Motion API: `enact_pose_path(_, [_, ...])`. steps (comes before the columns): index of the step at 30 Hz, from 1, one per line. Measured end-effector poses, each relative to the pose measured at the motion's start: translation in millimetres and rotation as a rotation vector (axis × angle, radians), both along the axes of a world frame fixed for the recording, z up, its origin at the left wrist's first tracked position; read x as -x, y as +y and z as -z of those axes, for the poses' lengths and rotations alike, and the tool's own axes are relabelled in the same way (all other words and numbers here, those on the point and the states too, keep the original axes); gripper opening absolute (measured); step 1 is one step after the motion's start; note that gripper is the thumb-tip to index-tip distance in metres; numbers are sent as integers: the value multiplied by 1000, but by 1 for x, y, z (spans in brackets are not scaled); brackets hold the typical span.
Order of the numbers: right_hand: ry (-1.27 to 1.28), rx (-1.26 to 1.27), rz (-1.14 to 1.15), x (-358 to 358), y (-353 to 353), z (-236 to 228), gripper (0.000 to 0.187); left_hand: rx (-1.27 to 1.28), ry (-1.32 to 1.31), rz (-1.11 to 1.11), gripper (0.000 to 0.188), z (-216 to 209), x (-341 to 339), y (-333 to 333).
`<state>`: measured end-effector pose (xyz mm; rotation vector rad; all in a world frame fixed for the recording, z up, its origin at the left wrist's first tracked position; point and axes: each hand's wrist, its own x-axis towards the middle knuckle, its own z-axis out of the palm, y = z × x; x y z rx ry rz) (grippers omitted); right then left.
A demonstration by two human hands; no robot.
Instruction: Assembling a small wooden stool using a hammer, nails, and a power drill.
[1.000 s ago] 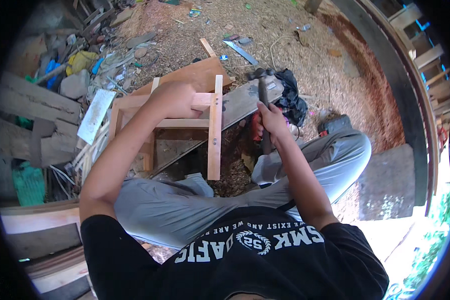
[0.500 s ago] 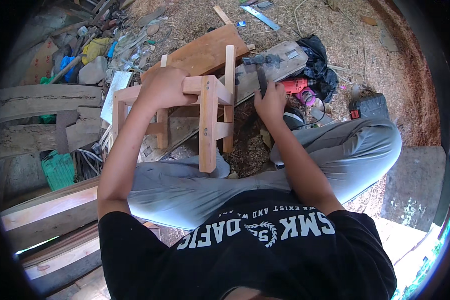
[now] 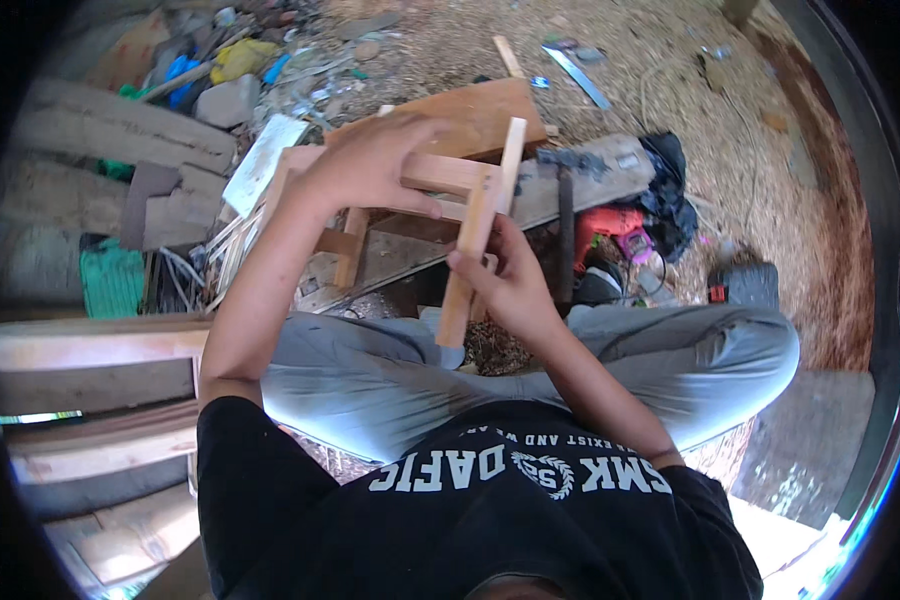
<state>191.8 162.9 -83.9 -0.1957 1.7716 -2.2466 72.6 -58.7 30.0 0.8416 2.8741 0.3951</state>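
A small wooden stool frame (image 3: 477,215) of pale square bars stands tilted in front of my lap. Screw heads show near the top of its closest leg. My left hand (image 3: 365,168) is over the top rail, fingers spread and thumb apart, not closed around the wood. My right hand (image 3: 513,285) grips that near leg, with the thumb on its front and the fingers behind. A dark hammer (image 3: 566,235) lies just right of the frame, its head on a worn plank (image 3: 605,170).
Beyond the frame rests a broad reddish board (image 3: 490,115). A red power drill (image 3: 605,225) and a black plastic bag (image 3: 670,185) lie to the right, near a dark case (image 3: 748,287). A metal ruler (image 3: 577,77) is farther off. Timber (image 3: 90,345) is stacked at left.
My right hand has put down the hammer and taken hold of the frame's near leg. My left hand has loosened from the rail, fingers spreading. The frame has tilted.
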Motion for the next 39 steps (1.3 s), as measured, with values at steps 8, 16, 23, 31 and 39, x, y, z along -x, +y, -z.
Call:
enact_pose_path(8, [-168, 170, 52, 6, -4, -17, 51, -534, 187, -546, 47, 5, -40, -111])
enact_pose_path(16, [48, -240, -200, 67, 36, -17, 51, -5, 422, -35, 65, 46, -46, -18])
enact_pose_path(23, [-360, -1001, 648, 112, 166, 195, 42, -140, 285, -85, 56, 30, -39, 12])
enact_pose_path(31, [-571, -976, 390, 80, 81, 244, 86, -166, 198, -50, 63, 34, -55, 28])
enact_pose_path(39, [-515, -760, 562, 111, 177, 317, 71, -133, 243, 130, 68, 39, -44, 87])
